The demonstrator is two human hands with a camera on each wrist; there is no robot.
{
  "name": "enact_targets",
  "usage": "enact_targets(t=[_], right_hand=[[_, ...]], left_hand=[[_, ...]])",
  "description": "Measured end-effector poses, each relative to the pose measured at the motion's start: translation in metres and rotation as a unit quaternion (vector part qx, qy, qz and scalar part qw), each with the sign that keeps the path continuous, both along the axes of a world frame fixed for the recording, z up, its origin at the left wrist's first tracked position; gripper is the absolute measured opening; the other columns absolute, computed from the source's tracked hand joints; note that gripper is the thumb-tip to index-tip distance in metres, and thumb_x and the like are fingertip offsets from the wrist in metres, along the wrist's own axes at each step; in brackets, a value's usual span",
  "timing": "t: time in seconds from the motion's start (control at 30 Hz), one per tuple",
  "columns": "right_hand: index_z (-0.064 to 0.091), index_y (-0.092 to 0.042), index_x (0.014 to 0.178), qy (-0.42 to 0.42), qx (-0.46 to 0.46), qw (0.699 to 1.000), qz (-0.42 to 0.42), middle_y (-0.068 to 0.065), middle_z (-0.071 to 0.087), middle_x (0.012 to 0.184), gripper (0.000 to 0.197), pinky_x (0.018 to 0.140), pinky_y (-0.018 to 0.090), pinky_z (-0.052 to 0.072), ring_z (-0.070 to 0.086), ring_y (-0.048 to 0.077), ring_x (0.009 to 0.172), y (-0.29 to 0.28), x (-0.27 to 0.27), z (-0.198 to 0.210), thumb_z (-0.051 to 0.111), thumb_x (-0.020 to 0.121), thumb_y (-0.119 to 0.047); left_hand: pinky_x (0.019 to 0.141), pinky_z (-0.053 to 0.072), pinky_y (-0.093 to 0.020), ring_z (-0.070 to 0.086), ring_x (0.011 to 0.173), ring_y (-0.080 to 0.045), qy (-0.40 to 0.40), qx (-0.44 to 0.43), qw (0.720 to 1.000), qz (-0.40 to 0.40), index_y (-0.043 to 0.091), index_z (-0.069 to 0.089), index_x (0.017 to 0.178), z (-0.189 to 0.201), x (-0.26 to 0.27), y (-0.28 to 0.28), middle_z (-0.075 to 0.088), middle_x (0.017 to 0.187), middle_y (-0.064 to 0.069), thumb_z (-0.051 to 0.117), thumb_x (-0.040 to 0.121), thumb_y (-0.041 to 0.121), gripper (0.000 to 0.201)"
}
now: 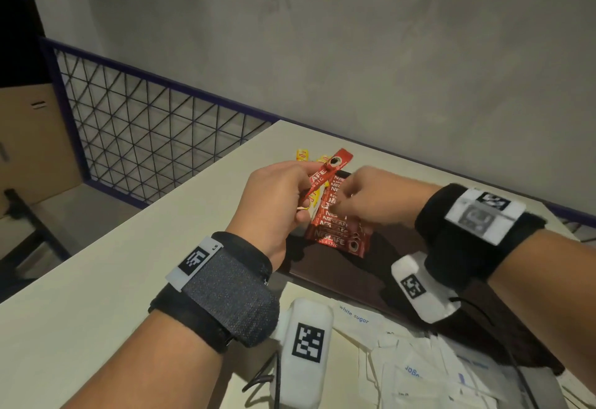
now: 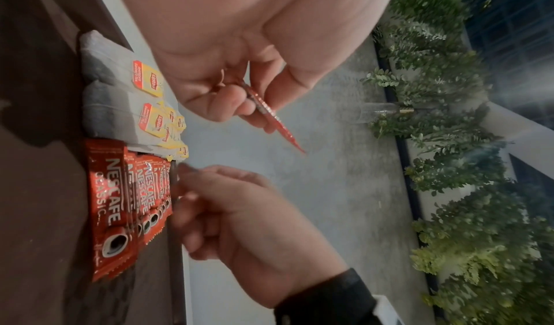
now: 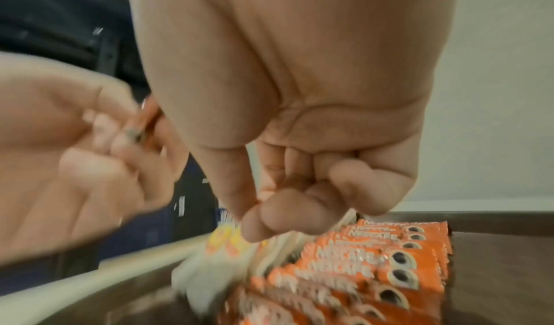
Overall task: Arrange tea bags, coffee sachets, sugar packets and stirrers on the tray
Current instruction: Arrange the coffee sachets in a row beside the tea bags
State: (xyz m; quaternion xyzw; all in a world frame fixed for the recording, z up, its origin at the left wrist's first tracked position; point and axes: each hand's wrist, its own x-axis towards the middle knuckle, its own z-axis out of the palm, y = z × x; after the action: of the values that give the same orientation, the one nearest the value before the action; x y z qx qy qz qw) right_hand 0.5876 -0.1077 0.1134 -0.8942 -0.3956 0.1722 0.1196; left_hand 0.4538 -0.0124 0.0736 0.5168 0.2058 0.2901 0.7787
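My left hand point(image 1: 303, 202) pinches one red coffee sachet point(image 1: 322, 179) above the far left of the dark brown tray point(image 1: 371, 279); the sachet point(image 2: 270, 114) tilts up and away. A row of overlapping red coffee sachets point(image 1: 338, 231) lies on the tray, with yellow-tagged tea bags point(image 2: 120, 93) beside it at the far end. My right hand point(image 1: 348, 199) hovers over the row with its fingers curled. The thumb tip meets the index finger point(image 3: 284, 211), and nothing shows between them. White sugar packets point(image 1: 419, 360) lie loose at the near side.
The cream table point(image 1: 129, 247) reaches a grey wall at the back. A blue-framed wire fence point(image 1: 145, 137) runs off the table's left edge, with a cardboard box point(image 1: 29, 137) behind it. Bare tabletop lies to the left of the tray.
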Motion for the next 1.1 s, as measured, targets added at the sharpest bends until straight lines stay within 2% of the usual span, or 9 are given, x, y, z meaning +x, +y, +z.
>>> enact_targets(t=[0.13, 0.23, 0.33, 0.4, 0.5, 0.7, 0.83, 0.9, 1.1], right_hand=[[0.071, -0.005, 0.108, 0.186, 0.206, 0.955, -0.102, 0.005, 0.069, 0.071, 0.018, 0.048, 0.023, 0.044, 0.059, 0.015, 0.057, -0.016, 0.001, 0.028, 0.059, 0.101, -0.017], [0.069, 0.001, 0.115, 0.266, 0.237, 0.931, -0.073, 0.008, 0.065, 0.077, 0.03, 0.05, 0.023, 0.047, 0.058, 0.013, 0.058, -0.03, -0.002, 0.038, 0.063, 0.098, -0.023], [0.073, 0.001, 0.104, 0.242, 0.211, 0.947, -0.029, 0.009, 0.069, 0.079, 0.019, 0.053, 0.024, 0.046, 0.06, 0.016, 0.063, -0.044, -0.005, 0.036, 0.07, 0.092, -0.014], [0.074, -0.001, 0.099, 0.213, 0.204, 0.955, -0.022, 0.011, 0.073, 0.082, 0.011, 0.055, 0.026, 0.047, 0.061, 0.016, 0.065, -0.05, -0.005, 0.034, 0.073, 0.09, -0.007], [0.075, -0.004, 0.097, 0.191, 0.198, 0.961, -0.023, 0.014, 0.077, 0.091, 0.012, 0.06, 0.029, 0.048, 0.064, 0.017, 0.071, -0.059, -0.005, 0.033, 0.076, 0.087, -0.01], [0.077, -0.006, 0.088, 0.164, 0.176, 0.97, -0.023, 0.019, 0.076, 0.095, 0.009, 0.059, 0.028, 0.045, 0.06, 0.018, 0.074, -0.067, -0.008, 0.034, 0.08, 0.084, -0.014], [0.079, -0.006, 0.086, 0.107, 0.106, 0.988, -0.018, 0.011, 0.078, 0.087, 0.007, 0.053, 0.021, 0.048, 0.062, 0.012, 0.068, -0.064, -0.007, 0.021, 0.081, 0.084, -0.013], [0.079, -0.009, 0.085, 0.096, 0.057, 0.994, -0.005, 0.005, 0.078, 0.084, 0.006, 0.062, 0.027, 0.058, 0.066, 0.011, 0.071, -0.062, -0.006, 0.008, 0.082, 0.084, -0.014], [0.074, -0.006, 0.088, 0.075, 0.015, 0.997, 0.0, 0.011, 0.077, 0.084, 0.014, 0.061, 0.024, 0.056, 0.068, 0.013, 0.065, -0.045, -0.002, -0.026, 0.083, 0.084, -0.015]], left_hand=[[0.041, 0.041, -0.017, 0.061, 0.062, -0.005, 0.016, 0.029, 0.999, -0.027, 0.011, 0.076, 0.107, 0.003, -0.003, -0.005, 0.07, 0.085, -0.001, 0.055, 0.093, -0.003, 0.029], [0.046, 0.046, -0.016, 0.066, 0.081, -0.015, 0.026, 0.04, 0.997, -0.06, 0.014, 0.072, 0.113, 0.001, -0.003, -0.008, 0.072, 0.107, -0.009, 0.065, 0.092, 0.0, 0.026], [0.054, 0.05, -0.018, 0.072, 0.093, -0.019, 0.023, 0.047, 0.996, -0.067, 0.017, 0.07, 0.113, -0.001, -0.004, -0.008, 0.074, 0.113, -0.009, 0.073, 0.089, 0.004, 0.028], [0.056, 0.052, -0.019, 0.073, 0.09, -0.017, 0.019, 0.039, 0.997, -0.058, 0.018, 0.07, 0.113, 0.0, -0.004, -0.008, 0.074, 0.112, -0.008, 0.075, 0.089, 0.007, 0.027], [0.052, 0.05, -0.017, 0.073, 0.08, -0.012, 0.015, 0.034, 0.998, -0.048, 0.018, 0.071, 0.113, 0.0, -0.004, -0.009, 0.075, 0.11, -0.008, 0.073, 0.092, 0.009, 0.023], [0.053, 0.051, -0.017, 0.074, 0.089, -0.016, 0.016, 0.033, 0.998, -0.048, 0.016, 0.073, 0.11, 0.002, -0.005, -0.012, 0.077, 0.108, -0.007, 0.076, 0.09, 0.012, 0.021], [0.054, 0.05, -0.024, 0.068, 0.091, -0.013, 0.012, -0.001, 0.999, 0.046, 0.02, 0.075, 0.102, 0.002, -0.004, -0.003, 0.076, 0.104, -0.003, 0.074, 0.092, 0.014, 0.012], [0.058, 0.046, -0.026, 0.063, 0.087, -0.014, 0.001, -0.032, 0.994, 0.102, 0.022, 0.073, 0.095, 0.003, -0.005, 0.005, 0.073, 0.098, -0.002, 0.069, 0.092, 0.012, 0.012], [0.061, 0.041, -0.025, 0.06, 0.084, -0.015, -0.017, -0.081, 0.979, 0.186, 0.021, 0.069, 0.089, 0.004, -0.009, 0.021, 0.068, 0.09, 0.003, 0.062, 0.093, 0.011, 0.013]])
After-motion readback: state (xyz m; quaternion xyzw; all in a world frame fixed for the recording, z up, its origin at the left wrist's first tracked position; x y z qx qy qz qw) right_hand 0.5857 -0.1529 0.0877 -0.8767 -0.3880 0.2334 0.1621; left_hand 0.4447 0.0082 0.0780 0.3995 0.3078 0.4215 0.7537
